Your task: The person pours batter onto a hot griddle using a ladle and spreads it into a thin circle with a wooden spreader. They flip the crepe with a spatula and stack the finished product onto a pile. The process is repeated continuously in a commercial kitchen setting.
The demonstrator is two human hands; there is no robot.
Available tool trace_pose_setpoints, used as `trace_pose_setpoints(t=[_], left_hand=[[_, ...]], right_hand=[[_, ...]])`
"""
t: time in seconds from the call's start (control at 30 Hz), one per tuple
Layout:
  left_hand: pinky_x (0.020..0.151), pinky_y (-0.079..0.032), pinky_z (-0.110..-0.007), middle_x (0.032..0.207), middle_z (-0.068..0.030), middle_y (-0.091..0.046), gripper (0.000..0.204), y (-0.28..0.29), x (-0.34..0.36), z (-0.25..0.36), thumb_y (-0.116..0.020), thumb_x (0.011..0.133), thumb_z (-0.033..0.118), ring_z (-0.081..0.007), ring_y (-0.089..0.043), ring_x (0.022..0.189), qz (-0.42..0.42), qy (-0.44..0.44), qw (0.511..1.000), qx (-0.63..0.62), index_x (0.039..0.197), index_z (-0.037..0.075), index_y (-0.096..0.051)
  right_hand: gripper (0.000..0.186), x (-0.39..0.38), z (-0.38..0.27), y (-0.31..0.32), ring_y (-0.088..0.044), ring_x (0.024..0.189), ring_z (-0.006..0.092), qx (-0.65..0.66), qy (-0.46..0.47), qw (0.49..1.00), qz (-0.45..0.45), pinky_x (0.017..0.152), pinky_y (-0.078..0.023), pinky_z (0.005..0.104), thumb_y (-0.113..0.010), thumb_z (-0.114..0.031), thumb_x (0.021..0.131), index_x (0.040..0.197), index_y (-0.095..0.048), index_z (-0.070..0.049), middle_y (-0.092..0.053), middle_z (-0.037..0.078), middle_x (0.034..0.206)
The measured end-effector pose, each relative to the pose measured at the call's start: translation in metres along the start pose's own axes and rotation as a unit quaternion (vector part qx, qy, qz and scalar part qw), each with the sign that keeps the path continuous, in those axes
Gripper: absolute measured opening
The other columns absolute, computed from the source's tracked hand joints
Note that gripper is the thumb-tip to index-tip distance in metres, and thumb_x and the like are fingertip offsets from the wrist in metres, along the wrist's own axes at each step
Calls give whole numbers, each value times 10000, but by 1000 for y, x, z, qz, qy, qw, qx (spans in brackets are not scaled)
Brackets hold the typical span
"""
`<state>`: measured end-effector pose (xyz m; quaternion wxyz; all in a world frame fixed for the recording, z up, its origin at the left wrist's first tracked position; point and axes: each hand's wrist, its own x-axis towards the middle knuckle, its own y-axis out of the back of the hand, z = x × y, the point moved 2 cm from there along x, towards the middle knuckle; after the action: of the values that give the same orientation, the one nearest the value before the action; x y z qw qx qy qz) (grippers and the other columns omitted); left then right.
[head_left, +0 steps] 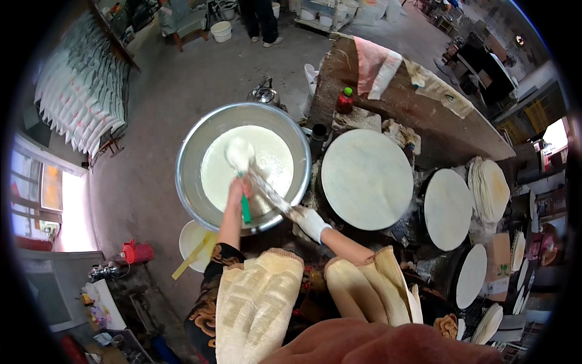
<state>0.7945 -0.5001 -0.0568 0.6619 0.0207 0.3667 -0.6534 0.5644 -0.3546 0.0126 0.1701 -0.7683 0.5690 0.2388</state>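
Observation:
A wide metal basin (187, 173) holds white batter (276, 148). Above the batter, my bare left hand (237, 189) is closed round the green handle of a ladle (240, 153), whose bowl is coated white and a little blurred. My right hand (310, 223), in a white glove, is closed at the basin's near right rim on a pale, batter-smeared stick (270, 193). The stick slants up towards the ladle; its far end is blurred, and I cannot tell whether they touch. Right of the basin, a large round white flatbread (367, 179) lies flat on a griddle.
More round flatbreads (448, 209) lie on griddles to the right, beside a stack (488, 189). A board (418, 100) with cloths stands behind a red bottle (345, 101). A kettle (264, 94) is beyond the basin; a white bowl (193, 242) sits at its near left. A person (259, 21) stands far off.

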Motion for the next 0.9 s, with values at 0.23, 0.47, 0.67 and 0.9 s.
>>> trace_pose_setpoints(t=[0.23,0.47,0.67,0.9], left_hand=[[315,-294,-190,538,51,-377,94,-131,-127,231,-516,944,186,-29,-339,366,-66,-253,954,145,907,119,-461],[291,-306,-191,545,42,-409,124,-99,-152,255,-559,921,179,-32,-371,358,33,-356,898,257,992,101,-494],[293,-307,-190,511,32,-355,312,-60,-97,129,-379,1000,186,-58,-340,363,-229,237,923,-201,707,81,-393],[268,-272,-173,507,46,-351,148,-76,-104,121,-445,974,160,-35,-302,337,-168,179,966,-80,841,96,-436]], right_hand=[[476,-81,-157,27,-471,391,74,62,178,982,17,321,-348,217,-522,-383,929,1234,-534,-17,-550,39,574],[437,-93,-159,69,-440,388,66,77,202,976,-2,334,-336,208,-583,-369,891,1140,-591,-10,-539,20,602],[507,-23,-81,76,-473,400,108,-8,27,1000,-13,350,-367,269,-575,-510,868,1035,-631,-35,-559,48,586],[447,-125,-11,150,-522,475,103,-8,-5,998,67,402,-401,254,-589,-363,899,1173,-608,-10,-609,51,672]])
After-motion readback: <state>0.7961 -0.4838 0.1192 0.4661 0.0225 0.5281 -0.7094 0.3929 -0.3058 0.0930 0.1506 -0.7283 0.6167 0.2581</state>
